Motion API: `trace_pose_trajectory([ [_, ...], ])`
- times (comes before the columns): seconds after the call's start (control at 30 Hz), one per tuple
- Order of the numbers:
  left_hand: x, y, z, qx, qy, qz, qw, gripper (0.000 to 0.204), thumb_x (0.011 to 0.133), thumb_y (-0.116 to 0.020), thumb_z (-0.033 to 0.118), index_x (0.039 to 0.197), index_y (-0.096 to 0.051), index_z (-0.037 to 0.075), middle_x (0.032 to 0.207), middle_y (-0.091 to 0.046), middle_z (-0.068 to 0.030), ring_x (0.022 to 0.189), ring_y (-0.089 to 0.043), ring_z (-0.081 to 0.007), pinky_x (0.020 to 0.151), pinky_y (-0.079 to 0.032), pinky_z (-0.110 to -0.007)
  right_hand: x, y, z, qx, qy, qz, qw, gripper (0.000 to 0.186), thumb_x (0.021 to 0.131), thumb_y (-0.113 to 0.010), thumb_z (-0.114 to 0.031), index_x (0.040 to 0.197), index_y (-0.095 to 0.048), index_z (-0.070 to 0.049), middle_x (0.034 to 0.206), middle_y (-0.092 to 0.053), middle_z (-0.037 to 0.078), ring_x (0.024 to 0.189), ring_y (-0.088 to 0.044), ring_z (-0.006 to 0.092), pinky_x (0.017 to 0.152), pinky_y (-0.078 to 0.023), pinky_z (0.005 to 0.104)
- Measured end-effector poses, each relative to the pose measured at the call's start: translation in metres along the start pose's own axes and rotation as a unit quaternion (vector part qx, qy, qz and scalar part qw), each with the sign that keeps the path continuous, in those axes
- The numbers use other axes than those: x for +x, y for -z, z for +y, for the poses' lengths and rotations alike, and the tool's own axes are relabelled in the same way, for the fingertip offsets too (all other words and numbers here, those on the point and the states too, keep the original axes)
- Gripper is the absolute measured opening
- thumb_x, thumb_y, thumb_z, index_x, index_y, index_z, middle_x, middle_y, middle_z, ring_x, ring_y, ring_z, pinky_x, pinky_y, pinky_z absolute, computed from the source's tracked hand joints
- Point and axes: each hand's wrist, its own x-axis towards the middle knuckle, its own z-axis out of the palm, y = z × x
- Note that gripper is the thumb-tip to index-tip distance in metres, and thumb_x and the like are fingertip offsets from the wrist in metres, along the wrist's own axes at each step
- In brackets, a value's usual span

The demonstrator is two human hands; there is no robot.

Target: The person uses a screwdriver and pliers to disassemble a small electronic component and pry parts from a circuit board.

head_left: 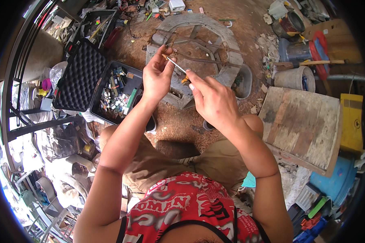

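Note:
My left hand (157, 77) is raised over the round metal frame, its thumb and fingers closed around the orange end of a thin pale rod (177, 65). The rod slants down to my right hand (213, 97), whose index finger and thumb come together at its other end. Whether the rod is a tool's shaft cannot be made out. A small orange-and-dark piece (185, 80) shows just beside the right fingertips; I cannot tell if that hand holds it. Beneath both hands lies the grey metal frame (234, 54), a ring with crossbars, on the brown floor.
On the left, an open black case (96, 109) holds many small parts; its foam-lined lid (78, 77) leans back. A plastic tub (244, 81) sits by the frame's right edge. At right are a worn wooden board (300, 125), a bucket (298, 79) and a yellow panel (351, 121).

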Motion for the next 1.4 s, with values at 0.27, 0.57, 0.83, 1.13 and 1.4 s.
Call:
trace_pose_trajectory([
  [0.27,0.004,0.008,0.007,0.086,-0.023,-0.052,0.995,0.036,0.098,-0.059,0.022,0.126,-0.057,-0.002,0.107,-0.071,-0.013,0.095,-0.069,-0.0167,0.082,-0.053,-0.031,0.003,-0.003,-0.001,0.023,-0.014,0.021,0.999,0.034,0.092,-0.061,-0.015,0.126,-0.063,-0.014,0.075,-0.06,0.012,0.064,-0.062,0.033,0.057,-0.051,0.0427],
  [0.57,0.006,0.014,0.01,0.222,-0.086,-0.08,0.968,0.037,0.103,-0.04,0.033,0.108,-0.056,0.0,0.082,-0.066,-0.016,0.082,-0.067,-0.0338,0.075,-0.05,-0.042,-0.002,-0.005,-0.003,0.037,-0.009,0.01,0.999,0.034,0.091,-0.062,-0.014,0.125,-0.064,-0.012,0.075,-0.061,0.012,0.065,-0.062,0.033,0.058,-0.051,0.0425],
  [0.83,0.01,0.022,0.007,0.239,-0.063,-0.16,0.956,0.031,0.101,-0.039,0.028,0.106,-0.053,0.0,0.078,-0.063,-0.0199,0.081,-0.064,-0.0402,0.075,-0.048,-0.046,0.0,0.006,0.002,0.015,-0.007,-0.038,0.999,0.034,0.09,-0.062,-0.01,0.124,-0.064,-0.012,0.078,-0.064,0.013,0.069,-0.064,0.0339,0.061,-0.052,0.0433],
  [1.13,0.011,0.024,0.006,0.149,-0.055,-0.211,0.964,0.048,0.106,-0.029,0.041,0.115,-0.049,-0.002,0.088,-0.064,-0.0097,0.079,-0.065,-0.0193,0.078,-0.052,-0.035,0.017,0.033,0.008,0.036,0.019,-0.061,0.997,0.031,0.089,-0.061,-0.007,0.119,-0.066,-0.008,0.089,-0.069,0.017,0.076,-0.066,0.0346,0.068,-0.054,0.0421],
  [1.4,0.01,0.022,0.003,-0.116,0.071,-0.2,0.97,0.042,0.106,-0.033,0.034,0.126,-0.048,0.0,0.1,-0.062,-0.009,0.098,-0.062,-0.0199,0.093,-0.048,-0.036,0.026,0.042,0.005,0.036,0.047,-0.053,0.997,0.029,0.087,-0.063,-0.007,0.116,-0.068,-0.006,0.095,-0.07,0.017,0.079,-0.066,0.036,0.072,-0.054,0.0419],
])
